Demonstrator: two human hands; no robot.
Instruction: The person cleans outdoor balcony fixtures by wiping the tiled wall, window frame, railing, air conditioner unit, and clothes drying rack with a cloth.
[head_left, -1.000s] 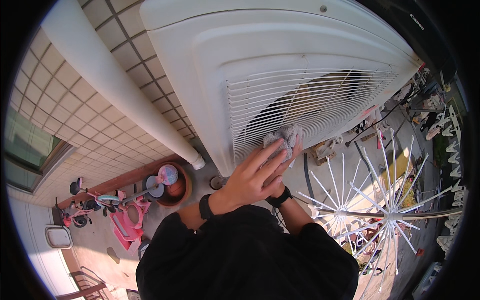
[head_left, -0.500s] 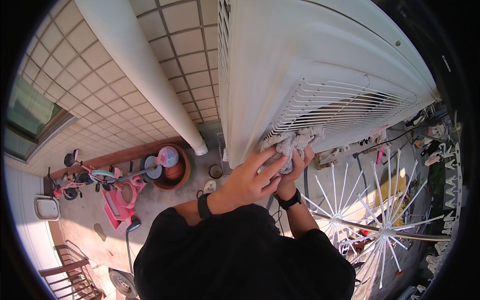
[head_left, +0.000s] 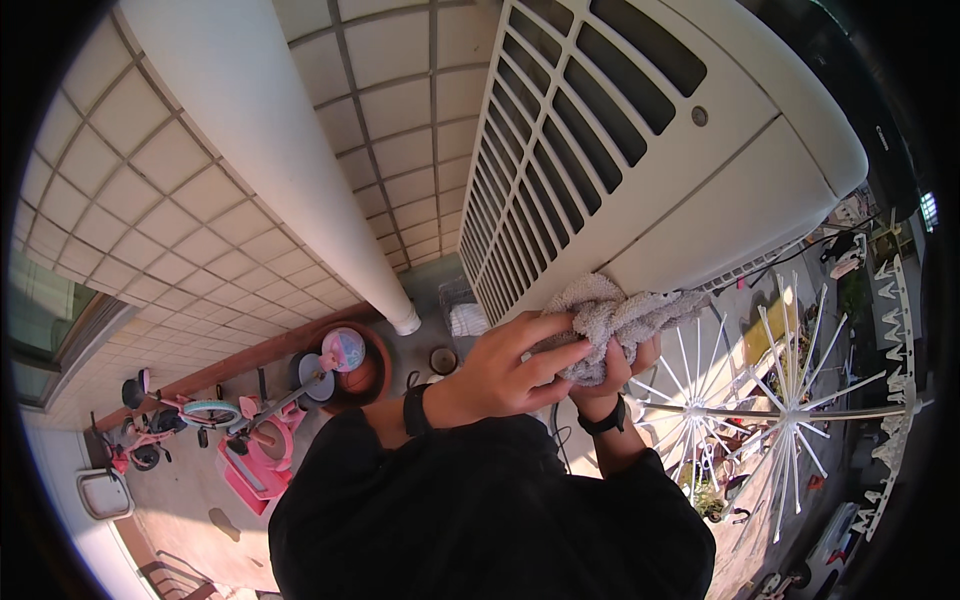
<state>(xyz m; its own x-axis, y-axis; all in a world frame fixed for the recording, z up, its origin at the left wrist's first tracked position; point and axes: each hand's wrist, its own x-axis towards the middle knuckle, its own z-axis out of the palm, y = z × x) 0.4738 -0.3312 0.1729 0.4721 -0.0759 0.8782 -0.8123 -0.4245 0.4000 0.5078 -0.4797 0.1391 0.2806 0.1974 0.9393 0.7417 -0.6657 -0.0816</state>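
Note:
A grey fluffy cloth [head_left: 605, 325] is bunched up between my two hands. My left hand [head_left: 510, 368] grips it from the left, fingers curled over its near side, with a black band on the wrist. From below and to the right, my right hand [head_left: 622, 368] clasps the same cloth, partly covered by it; a black watch sits on that wrist. The cloth lies against the lower near edge of a white outdoor air-conditioner unit [head_left: 690, 220]. Slatted vents [head_left: 560, 140] run along the unit's side facing me.
A white pipe [head_left: 270, 150] runs down the tiled wall [head_left: 160, 160] at left. Below stand a brown pot [head_left: 375, 375] with balls, a pink ride-on toy [head_left: 255, 460] and a small bike [head_left: 150, 430]. White spoked drying racks [head_left: 790, 415] spread out at right.
The unit appears turned: its slatted side now faces me, where the front wire grille showed before. My hands and the cloth have shifted slightly right and down, off the grille to the unit's edge.

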